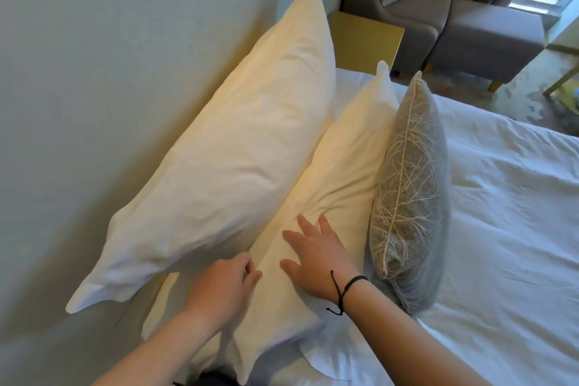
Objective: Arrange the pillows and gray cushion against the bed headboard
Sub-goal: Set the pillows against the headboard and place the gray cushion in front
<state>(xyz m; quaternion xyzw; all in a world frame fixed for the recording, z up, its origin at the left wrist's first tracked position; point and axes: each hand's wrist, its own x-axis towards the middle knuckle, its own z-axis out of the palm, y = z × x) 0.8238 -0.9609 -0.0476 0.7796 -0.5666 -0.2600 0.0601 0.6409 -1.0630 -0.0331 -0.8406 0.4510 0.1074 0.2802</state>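
A large white pillow [238, 147] stands on edge against the pale headboard [94, 72]. A second white pillow [341, 166] leans in front of it. A gray cushion [410, 185] with a cream leaf pattern stands against that second pillow. My right hand [316, 257] lies flat on the near end of the second pillow, fingers spread. My left hand [225, 288] is at the gap between the two pillows, fingers curled at the second pillow's edge; whether it pinches the fabric is unclear.
The white bedsheet [501, 229] spreads to the right. A wooden bedside table [366, 41] stands beyond the pillows. A gray sofa [463, 16] with a patterned cushion, curtains and a window are at the far right.
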